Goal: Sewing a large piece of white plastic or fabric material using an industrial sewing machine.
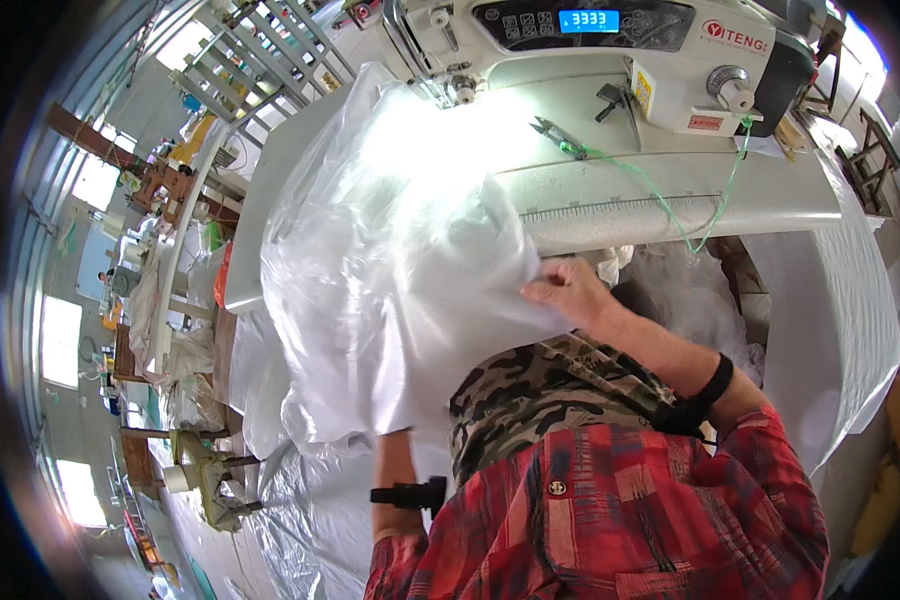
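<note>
Sheet (450, 330) drapes off white table (770, 200); right hand (575, 290) pinches its edge, left hand hidden, fingers can't be told. Cluttered workshop. Machine (675, 75): red lettering (735, 33), lit blue display (589, 21).

The person's right hand (577, 292) pinches the right edge of a white translucent sheet (355, 320) that drapes over the front of a sewing table (770, 195), while the left forearm (396, 470) disappears beneath it—the left hand is hidden. Behind the sheet's upper part stands a white sewing machine (580, 55) with a lit blue display; snips (558, 138) lie on the table, a green cord (660, 195) running from them toward the machine's handwheel (732, 90).
</note>
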Demonstrator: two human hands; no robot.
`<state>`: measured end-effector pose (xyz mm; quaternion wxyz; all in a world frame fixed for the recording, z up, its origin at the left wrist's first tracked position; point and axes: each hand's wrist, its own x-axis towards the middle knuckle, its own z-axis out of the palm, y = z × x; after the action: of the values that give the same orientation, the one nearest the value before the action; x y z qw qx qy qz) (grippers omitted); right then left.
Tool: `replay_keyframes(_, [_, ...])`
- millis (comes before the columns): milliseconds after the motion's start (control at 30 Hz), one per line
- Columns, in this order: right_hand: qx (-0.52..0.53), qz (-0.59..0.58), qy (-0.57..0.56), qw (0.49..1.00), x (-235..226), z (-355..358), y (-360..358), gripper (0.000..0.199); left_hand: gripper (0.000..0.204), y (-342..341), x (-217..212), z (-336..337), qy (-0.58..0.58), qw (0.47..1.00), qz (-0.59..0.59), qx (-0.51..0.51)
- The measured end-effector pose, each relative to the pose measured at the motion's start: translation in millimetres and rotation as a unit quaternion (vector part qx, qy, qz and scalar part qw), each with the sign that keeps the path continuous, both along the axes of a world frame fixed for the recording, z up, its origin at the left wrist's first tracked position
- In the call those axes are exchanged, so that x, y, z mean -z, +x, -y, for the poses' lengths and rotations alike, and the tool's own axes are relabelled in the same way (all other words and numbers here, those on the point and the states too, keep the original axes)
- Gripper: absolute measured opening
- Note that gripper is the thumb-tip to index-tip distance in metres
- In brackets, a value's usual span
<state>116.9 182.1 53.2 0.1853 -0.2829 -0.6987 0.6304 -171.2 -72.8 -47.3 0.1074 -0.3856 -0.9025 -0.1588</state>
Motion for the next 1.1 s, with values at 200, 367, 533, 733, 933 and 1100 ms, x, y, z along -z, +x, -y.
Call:
replay_keyframes(200, [-0.056,-0.140,-0.184,0.971,29.4,32.2,-45.1,0.026,0.029,-96.5,-49.9,44.6,0.179,0.973,-0.098,-0.108])
replay_keyframes(367, [-0.045,-0.109,-0.189,0.975,36.2,35.9,-57.3,0.025,0.027,-118.1,-34.1,70.5,0.044,0.990,-0.102,-0.087])
replay_keyframes(533, [-0.021,-0.108,-0.169,0.979,45.2,36.9,-56.0,0.023,0.025,7.1,-39.0,51.5,-0.211,0.954,-0.044,0.209])
replay_keyframes(733, [-0.008,-0.103,-0.123,0.987,45.6,42.7,-54.1,0.023,0.035,156.8,-160.9,-27.2,-0.032,0.872,0.154,0.464])
replay_keyframes(933, [-0.010,-0.092,-0.080,0.992,29.7,46.9,-42.2,0.024,0.026,110.6,-197.3,-131.2,0.108,0.957,-0.178,0.200])
replay_keyframes(1100, [-0.022,-0.138,-0.150,0.979,24.8,51.7,-32.4,0.026,0.016,79.6,-185.1,-146.6,0.090,0.949,-0.234,0.189])
